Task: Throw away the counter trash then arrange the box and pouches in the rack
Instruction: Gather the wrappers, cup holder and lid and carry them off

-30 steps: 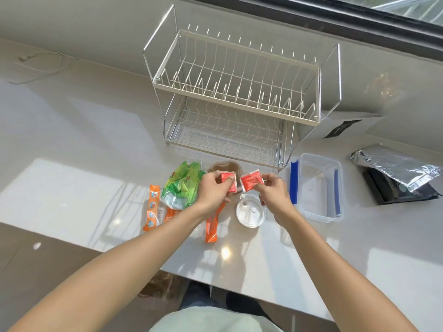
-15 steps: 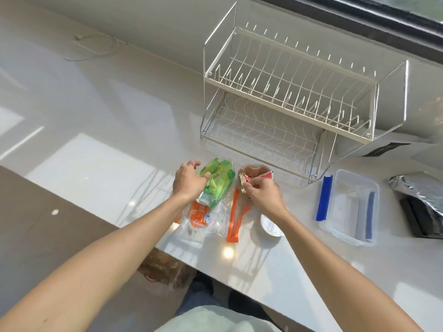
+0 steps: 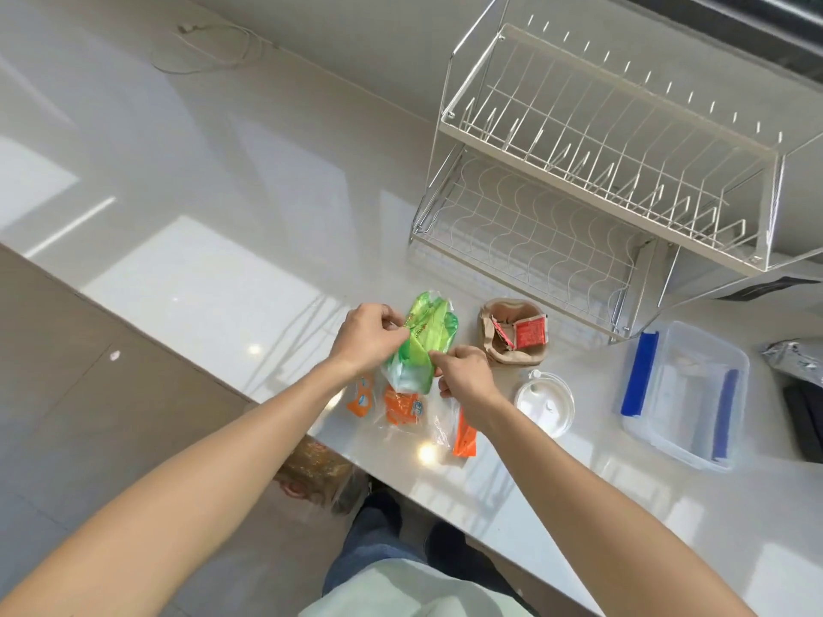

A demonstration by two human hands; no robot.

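The counter point(image 3: 249, 180) is a smooth, glossy pale surface that mirrors the light in bright patches. The rack point(image 3: 592, 171) is thin metal wire with a white coating and shiny chrome-like side frames. The green wrapper point(image 3: 418, 345) is thin, crinkled, glossy plastic film, as are the orange wrappers point(image 3: 403, 407) under it. The brown cup point(image 3: 512, 336) looks like matt paper, crumpled. The box point(image 3: 686, 394) is clear smooth plastic with blue plastic clips. The pouch point(image 3: 792, 362) is wrinkled, shiny silver foil.

Bright daylight; sunlit patches and glare spots on the glossy counter point(image 3: 249, 180). Wide-angle edges bend; slight softness.
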